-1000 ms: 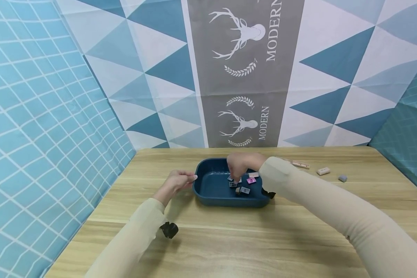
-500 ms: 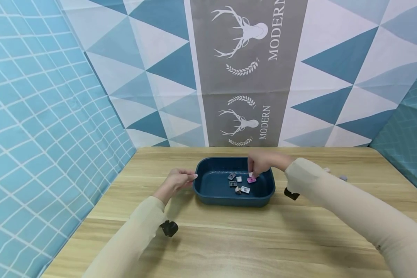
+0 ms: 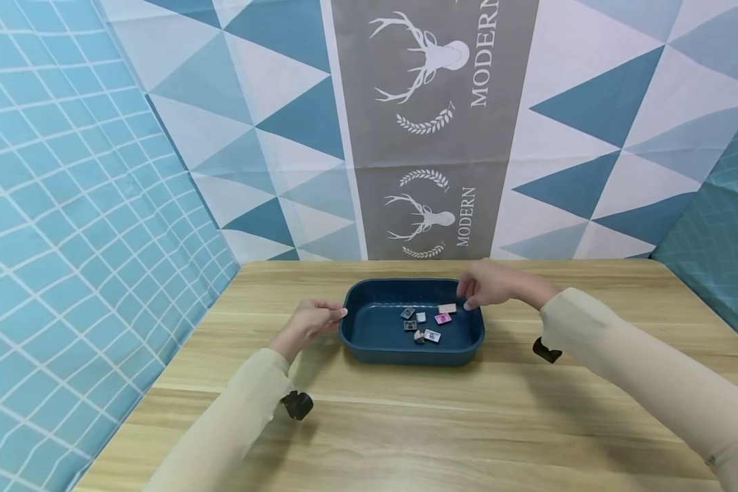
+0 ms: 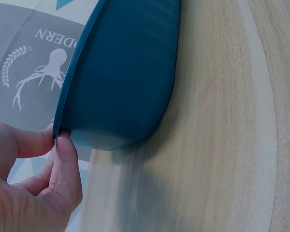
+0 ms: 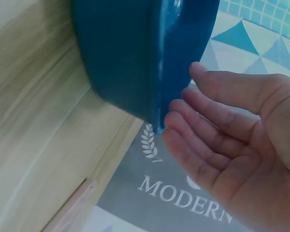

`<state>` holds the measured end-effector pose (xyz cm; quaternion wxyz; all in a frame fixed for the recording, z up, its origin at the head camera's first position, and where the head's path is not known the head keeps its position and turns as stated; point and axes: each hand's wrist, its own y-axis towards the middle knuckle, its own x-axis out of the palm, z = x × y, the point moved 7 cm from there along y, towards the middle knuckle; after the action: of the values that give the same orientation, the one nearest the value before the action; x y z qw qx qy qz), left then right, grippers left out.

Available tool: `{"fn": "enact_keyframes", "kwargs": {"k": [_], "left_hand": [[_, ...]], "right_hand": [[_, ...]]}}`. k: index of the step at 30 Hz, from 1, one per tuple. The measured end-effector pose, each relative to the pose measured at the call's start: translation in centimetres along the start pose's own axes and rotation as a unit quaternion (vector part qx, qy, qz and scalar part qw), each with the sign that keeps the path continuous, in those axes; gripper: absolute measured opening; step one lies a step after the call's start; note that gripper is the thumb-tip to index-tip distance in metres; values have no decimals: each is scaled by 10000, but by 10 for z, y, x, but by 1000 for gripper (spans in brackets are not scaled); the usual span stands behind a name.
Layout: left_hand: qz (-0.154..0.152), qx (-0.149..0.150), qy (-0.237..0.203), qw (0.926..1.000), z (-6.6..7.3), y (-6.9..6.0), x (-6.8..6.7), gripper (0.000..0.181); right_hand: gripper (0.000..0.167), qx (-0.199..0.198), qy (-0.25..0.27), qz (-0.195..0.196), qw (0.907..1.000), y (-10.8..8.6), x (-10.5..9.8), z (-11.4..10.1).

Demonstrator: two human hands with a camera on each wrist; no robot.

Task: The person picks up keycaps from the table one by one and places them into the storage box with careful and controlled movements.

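A dark blue rectangular tub [image 3: 412, 357] stands on the wooden table. My left hand [image 3: 309, 322] pinches its left rim between thumb and fingers, as the left wrist view of the tub wall [image 4: 121, 72] confirms. Over the tub's back right corner is my right hand [image 3: 495, 282], fingers loosely bent and holding nothing in the right wrist view. Several small pieces lie on the tub floor: a pink one [image 3: 443, 318], a beige bar [image 3: 447, 308], a white rectangle [image 3: 432, 335], a brownish lump [image 3: 419, 336], a small white square [image 3: 421, 317] and dark grey ones [image 3: 409, 325].
Wooden table [image 3: 369, 424] surrounds the tub. In the right wrist view a pale pinkish strip [image 5: 70, 210] lies on the table. A patterned cloth [image 3: 295, 137] hangs behind the table, and blue tiled cloth [image 3: 67, 205] covers the left side.
My right hand has moved rightward from the pieces in the middle of the tub to its right rim, uncovering the pink piece and beige bar. My left hand stays on the rim.
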<state>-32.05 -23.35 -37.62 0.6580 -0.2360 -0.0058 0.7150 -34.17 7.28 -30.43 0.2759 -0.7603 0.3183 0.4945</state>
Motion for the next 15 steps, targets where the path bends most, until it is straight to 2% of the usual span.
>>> {"fn": "enact_keyframes", "kwargs": {"k": [9, 15], "left_hand": [[4, 19, -2, 10000, 1, 0, 0, 27], [-16, 24, 6, 10000, 1, 0, 1, 29]], "right_hand": [[21, -267, 331, 692, 9967, -17, -1, 16], [19, -137, 432, 1012, 9938, -29, -4, 28]]}}
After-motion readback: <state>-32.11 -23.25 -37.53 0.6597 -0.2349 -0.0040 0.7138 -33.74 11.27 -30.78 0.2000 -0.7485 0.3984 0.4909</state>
